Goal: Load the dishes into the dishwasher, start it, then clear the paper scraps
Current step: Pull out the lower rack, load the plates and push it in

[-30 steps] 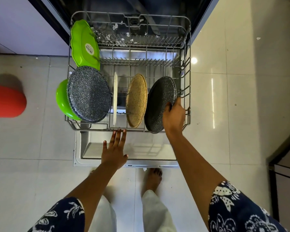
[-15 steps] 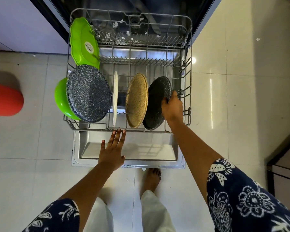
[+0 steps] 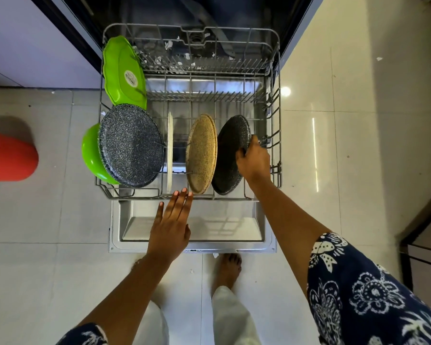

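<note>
Head view: the right hand (image 3: 253, 162) has its grip pinching the rim of the dark speckled plate (image 3: 227, 158), upright in the dishwasher rack (image 3: 209, 95) at frame centre; the left hand (image 3: 171, 229) has its grip spread near the rack's front.

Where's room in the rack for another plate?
Free: rear tine rows right of the green platter; the gap between white plate and tan plate. Crowded: front left, speckled plate against green bowl; right end, right hand gripping the black plate.

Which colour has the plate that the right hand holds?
The plate is black with fine pale speckles; head view.
</note>
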Demonstrator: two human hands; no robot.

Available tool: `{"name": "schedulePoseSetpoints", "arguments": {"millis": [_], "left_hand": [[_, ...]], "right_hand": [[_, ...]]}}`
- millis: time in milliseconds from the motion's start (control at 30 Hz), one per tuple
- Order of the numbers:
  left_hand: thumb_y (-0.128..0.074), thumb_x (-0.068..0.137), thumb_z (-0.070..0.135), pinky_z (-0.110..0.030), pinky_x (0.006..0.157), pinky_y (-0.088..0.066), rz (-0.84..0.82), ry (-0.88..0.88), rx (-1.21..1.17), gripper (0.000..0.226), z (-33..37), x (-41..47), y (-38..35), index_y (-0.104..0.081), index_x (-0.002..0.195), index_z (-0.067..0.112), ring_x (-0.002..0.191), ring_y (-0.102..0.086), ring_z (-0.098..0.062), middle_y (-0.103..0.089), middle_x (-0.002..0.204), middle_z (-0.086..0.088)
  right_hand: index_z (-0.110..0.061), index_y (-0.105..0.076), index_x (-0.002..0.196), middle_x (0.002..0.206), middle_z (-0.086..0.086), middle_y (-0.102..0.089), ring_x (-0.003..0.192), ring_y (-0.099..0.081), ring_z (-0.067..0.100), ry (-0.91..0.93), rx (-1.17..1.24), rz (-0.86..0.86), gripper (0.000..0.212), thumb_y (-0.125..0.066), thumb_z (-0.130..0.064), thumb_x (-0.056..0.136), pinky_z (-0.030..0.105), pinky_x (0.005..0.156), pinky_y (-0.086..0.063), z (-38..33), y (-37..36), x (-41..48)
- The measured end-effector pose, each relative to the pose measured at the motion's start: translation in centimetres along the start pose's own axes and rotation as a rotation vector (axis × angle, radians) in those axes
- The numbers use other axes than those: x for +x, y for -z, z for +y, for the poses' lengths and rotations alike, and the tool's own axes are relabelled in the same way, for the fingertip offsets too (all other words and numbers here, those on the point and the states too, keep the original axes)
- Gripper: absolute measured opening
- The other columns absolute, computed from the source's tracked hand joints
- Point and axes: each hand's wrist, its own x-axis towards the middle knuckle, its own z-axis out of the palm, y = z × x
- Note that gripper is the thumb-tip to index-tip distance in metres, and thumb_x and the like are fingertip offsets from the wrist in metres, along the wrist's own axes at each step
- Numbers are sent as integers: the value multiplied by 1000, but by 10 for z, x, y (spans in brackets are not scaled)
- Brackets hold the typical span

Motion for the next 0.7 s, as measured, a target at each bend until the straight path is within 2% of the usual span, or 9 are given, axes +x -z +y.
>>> {"name": "schedulePoseSetpoints", "arguments": {"millis": [133,233,333,400,467,533,600,700], "left_hand": [[-71,71,22,-48,113,-18,-60,45,33,102,2,0,-11,-10,153,15,146,-9,-23,-11,159,-7],[-73,66,20,-48,113,-14,-90,67,41,111,3,-1,-14,-4,153,16,145,-3,-23,-5,160,-6],[-68,74,23,-45,114,-4,-201,83,36,113,8,2,3,16,149,19,142,16,-19,18,156,0],[-63,83,27,-43,116,-2,-305,85,13,106,10,5,23,22,147,19,142,21,-18,26,153,2],[-59,89,28,-41,118,-7,-393,94,-120,90,13,12,52,5,152,17,147,6,-20,11,158,0],[-58,92,24,-35,115,-21,-362,130,-358,67,20,14,99,-25,150,14,144,-22,-24,-21,157,-6],[-59,91,21,-32,105,-35,-220,194,-559,47,24,7,154,-49,136,12,129,-47,-28,-50,140,-11],[-61,88,27,-32,97,-44,9,261,-727,40,12,-13,230,-61,125,12,112,-60,-27,-65,121,-12]], "right_hand": [[-3,-43,122,93,18,-65,78,-65,31,-1,42,25,33,-50,-16,92,46,68,-57,5,-4,2],[-8,-37,127,88,17,-66,75,-66,30,-58,100,5,37,-50,-16,93,43,68,-58,11,-8,-9],[-11,-33,131,101,16,-67,87,-66,31,-112,98,-12,44,-52,-25,93,33,69,-52,1,-5,-24],[-15,-31,135,116,14,-64,101,-63,30,-137,160,-27,54,-54,-38,92,35,78,-51,-13,6,-33],[-19,-31,137,126,11,-58,113,-57,29,-162,206,-1,63,-56,-49,88,41,88,-50,-29,24,-45],[-18,-36,137,128,10,-57,117,-54,29,-157,175,41,59,-56,-44,88,43,92,-50,-48,47,-65],[-14,-45,131,122,12,-60,114,-55,31,-106,98,16,46,-55,-29,90,40,90,-49,-81,71,-92],[-12,-58,117,109,14,-65,102,-60,32,19,14,-27,29,-51,-20,90,36,82,-50,-146,99,-126]]}}
